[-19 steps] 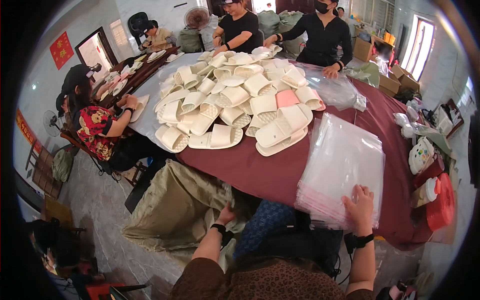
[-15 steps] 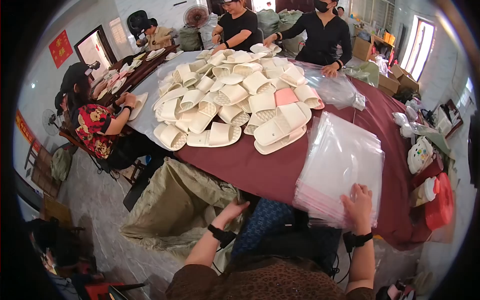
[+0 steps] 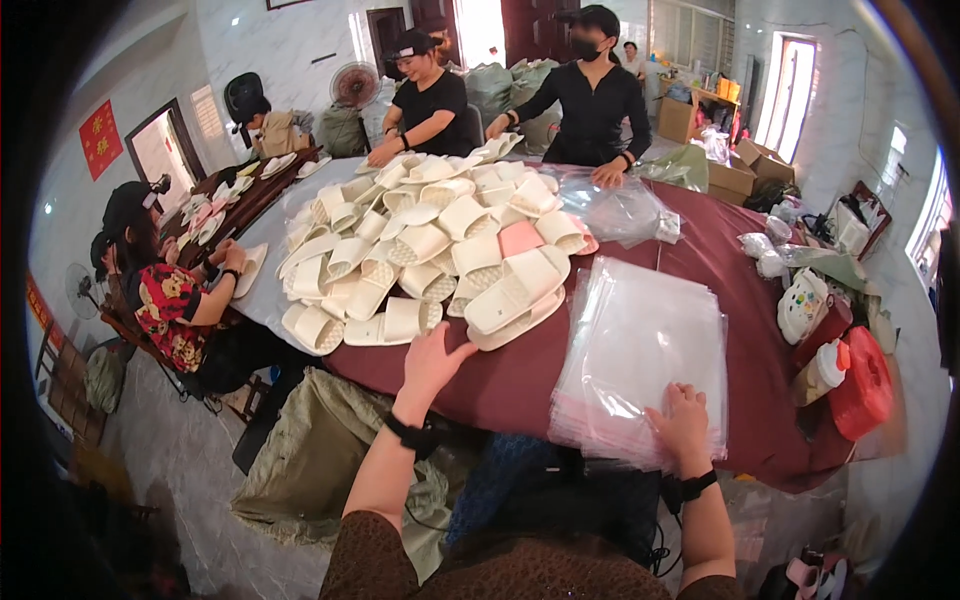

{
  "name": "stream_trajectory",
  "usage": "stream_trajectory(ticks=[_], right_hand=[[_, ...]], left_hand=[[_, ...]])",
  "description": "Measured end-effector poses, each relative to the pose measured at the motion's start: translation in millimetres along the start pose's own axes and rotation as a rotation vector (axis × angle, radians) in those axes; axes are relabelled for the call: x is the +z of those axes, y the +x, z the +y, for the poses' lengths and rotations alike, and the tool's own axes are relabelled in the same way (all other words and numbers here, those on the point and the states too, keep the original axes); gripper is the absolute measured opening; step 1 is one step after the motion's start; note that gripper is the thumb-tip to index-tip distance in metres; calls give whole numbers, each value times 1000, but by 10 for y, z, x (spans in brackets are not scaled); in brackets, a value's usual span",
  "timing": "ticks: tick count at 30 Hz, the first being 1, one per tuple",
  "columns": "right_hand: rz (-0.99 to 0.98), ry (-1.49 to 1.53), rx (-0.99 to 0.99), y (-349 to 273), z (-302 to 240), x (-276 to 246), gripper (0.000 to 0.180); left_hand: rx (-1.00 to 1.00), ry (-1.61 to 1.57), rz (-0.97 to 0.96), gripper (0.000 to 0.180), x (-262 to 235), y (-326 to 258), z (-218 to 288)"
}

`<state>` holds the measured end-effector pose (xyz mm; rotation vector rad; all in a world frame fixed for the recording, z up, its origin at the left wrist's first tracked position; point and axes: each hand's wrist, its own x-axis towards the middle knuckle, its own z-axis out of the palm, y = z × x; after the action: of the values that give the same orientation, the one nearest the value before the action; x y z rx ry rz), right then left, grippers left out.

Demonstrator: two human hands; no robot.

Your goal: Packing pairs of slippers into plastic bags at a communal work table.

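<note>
My left hand [image 3: 432, 360] reaches over the near edge of the dark red table [image 3: 520, 385], fingers spread, empty, just short of a cream slipper [image 3: 398, 322] at the front of a big pile of cream slippers [image 3: 430, 250]. One pink slipper [image 3: 520, 238] lies in the pile. My right hand [image 3: 683, 421] rests flat on the near corner of a stack of clear plastic bags [image 3: 645, 355], fingers curled onto the top bag.
A grey-green sack [image 3: 315, 455] hangs open below the table edge by my left arm. Other people sit or stand around the table at the left [image 3: 165, 290] and far side [image 3: 590, 95]. A red bag [image 3: 860, 385], a bottle and clutter sit at the right.
My left hand has risen from below the table edge, by the sack, up onto the table toward the nearest slippers. My right hand stays on the bag stack.
</note>
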<state>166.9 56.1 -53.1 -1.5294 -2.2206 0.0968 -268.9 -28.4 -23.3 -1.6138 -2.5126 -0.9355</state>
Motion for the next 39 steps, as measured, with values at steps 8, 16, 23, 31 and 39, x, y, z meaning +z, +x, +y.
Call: stream_trajectory(ticks=[8, 16, 23, 31, 39], right_hand=[[25, 42, -18, -13, -14, 15, 66], [-5, 47, -11, -12, 18, -24, 67], [-28, 39, 11, -25, 26, -19, 68], [1, 31, -2, -29, 46, 3, 69], [29, 25, -24, -40, 107, 82, 71]], left_hand=[[-100, -286, -379, 73, 575, 867, -93], [-437, -1585, -458, 23, 85, 909, 541], [-373, -2228, -419, 24, 25, 1063, 775], [65, -2208, -346, 22, -508, 1546, 1029], [-202, -1982, -169, 22, -519, 1691, 1046]])
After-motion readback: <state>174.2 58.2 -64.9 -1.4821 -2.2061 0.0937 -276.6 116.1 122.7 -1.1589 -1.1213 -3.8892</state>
